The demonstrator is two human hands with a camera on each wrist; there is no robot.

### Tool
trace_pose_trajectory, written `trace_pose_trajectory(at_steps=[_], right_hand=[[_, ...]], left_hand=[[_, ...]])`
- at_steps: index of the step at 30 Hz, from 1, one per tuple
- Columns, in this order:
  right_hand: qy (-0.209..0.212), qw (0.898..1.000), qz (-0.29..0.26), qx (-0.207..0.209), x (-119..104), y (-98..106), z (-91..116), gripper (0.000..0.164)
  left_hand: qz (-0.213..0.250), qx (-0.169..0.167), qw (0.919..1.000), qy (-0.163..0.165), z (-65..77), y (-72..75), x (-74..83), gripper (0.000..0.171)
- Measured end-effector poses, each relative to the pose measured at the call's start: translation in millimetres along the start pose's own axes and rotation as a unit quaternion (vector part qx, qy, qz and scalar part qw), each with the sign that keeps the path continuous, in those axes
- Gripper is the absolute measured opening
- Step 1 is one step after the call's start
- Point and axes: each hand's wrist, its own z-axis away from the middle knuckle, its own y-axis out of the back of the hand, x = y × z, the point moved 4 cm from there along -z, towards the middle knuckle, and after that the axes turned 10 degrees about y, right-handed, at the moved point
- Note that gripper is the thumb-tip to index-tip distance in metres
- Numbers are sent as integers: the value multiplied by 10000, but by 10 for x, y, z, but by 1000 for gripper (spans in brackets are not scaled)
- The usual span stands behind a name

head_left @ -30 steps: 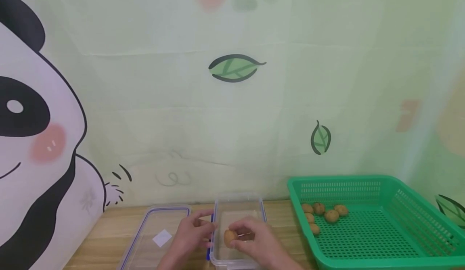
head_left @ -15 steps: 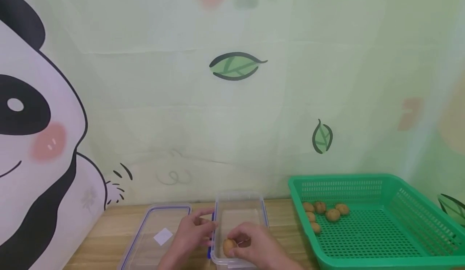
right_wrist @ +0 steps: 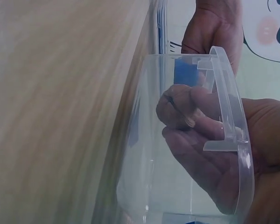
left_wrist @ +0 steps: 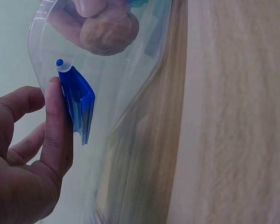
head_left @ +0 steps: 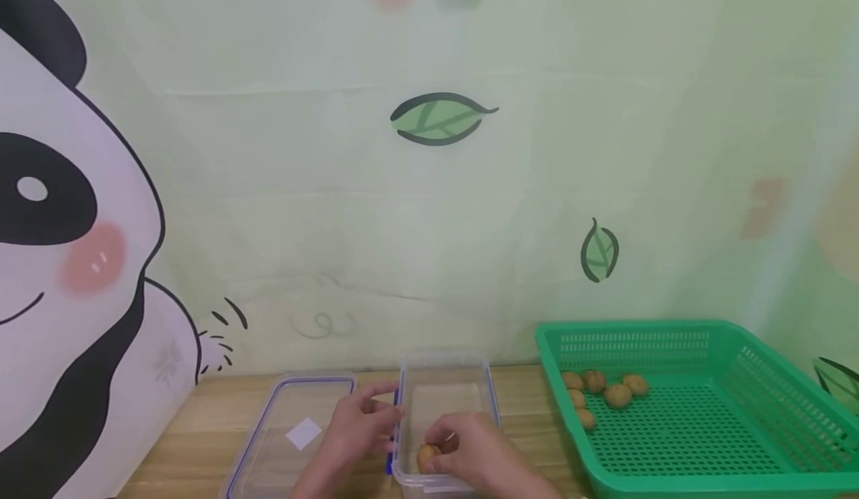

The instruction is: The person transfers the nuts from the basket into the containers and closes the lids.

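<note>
A brown walnut [head_left: 428,459] is inside the clear plastic container [head_left: 446,479], near its front end. My right hand [head_left: 470,450] reaches over the rim and pinches the walnut between thumb and fingers. Through the clear wall in the right wrist view, the walnut [right_wrist: 176,106] shows its seam and sits above the container's floor. Beside the container's left wall is my left hand [head_left: 362,424], its fingers extended. In the left wrist view a fingertip touches the wall by a blue latch [left_wrist: 79,102], which hangs unfastened.
At the right stands a green slotted basket [head_left: 684,439] with several walnuts [head_left: 618,395] grouped at its left side. A clear lid [head_left: 268,458] with a blue seal and a white label [head_left: 304,433] lies left of the container. Behind the wooden table [head_left: 181,454] hangs a printed cloth [head_left: 335,186].
My right hand has lowered the walnut toward the front end of the container. My left hand keeps its place at the container's left side.
</note>
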Motion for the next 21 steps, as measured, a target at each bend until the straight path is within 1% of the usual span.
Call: trace_pose_trajectory(at_steps=[6,10,15,19,21], right_hand=[[34,9990,420,-113,-27,2,-20,12],[-17,9980,591,-202,-28,5,-28,11],[-125,9971,668,-332,-18,2,-34,10],[-130,9978,569,-303,-15,-6,-32,11],[-196,9981,516,-279,-11,-7,-35,11]], left_hand=[[-6,-10,10000,-32,6,1,-1,60],[10,-30,10000,-48,13,-5,5,60],[-5,-41,10000,-73,20,-14,16,59],[-29,-8,10000,-58,23,-14,21,59],[-42,0,10000,-62,24,-11,23,59]])
